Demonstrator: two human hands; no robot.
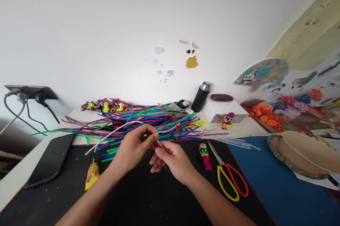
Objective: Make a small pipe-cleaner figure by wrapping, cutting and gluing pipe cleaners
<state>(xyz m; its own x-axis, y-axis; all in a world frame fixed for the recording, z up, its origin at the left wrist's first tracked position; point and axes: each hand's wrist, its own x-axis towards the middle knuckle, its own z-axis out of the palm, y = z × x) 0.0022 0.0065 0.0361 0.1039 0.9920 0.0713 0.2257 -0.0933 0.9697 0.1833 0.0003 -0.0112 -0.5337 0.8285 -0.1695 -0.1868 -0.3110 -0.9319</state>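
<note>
My left hand (134, 146) and my right hand (172, 157) meet over the black mat, both with fingers pinched together. Between their fingertips shows a short, thin pale strand (159, 144); the fingers cover most of it. A long white pipe cleaner (113, 132) curves out to the left from behind my left hand, and whether it joins the strand is hidden. Right of my right hand lies a small pipe-cleaner figure (205, 157) in magenta, green and yellow. Beside it rest scissors (224, 173) with one yellow and one red handle, blades parted.
Many coloured pipe cleaners (156, 123) lie heaped behind my hands. A yellow glue gun (92, 176) and a black tablet (50, 160) are on the left. Behind stand a black flask (201, 97) and a white box (223, 109). A bowl (309, 148) sits at right.
</note>
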